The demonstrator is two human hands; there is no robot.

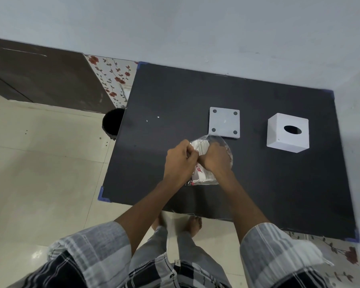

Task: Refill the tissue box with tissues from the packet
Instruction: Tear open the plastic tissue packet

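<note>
Your hands hide most of the clear plastic tissue packet (204,175); left hand (180,161) and right hand (215,157) both pinch its top, fingers curled tight.

Domestic room, judged from fittings; glossy cream floor tiles (40,173) left of the grip; floral wall covering (112,80) and dark wooden cabinet (40,73) beyond-left; black table (175,96) beneath; plain pale wall (195,28) beyond.
</note>
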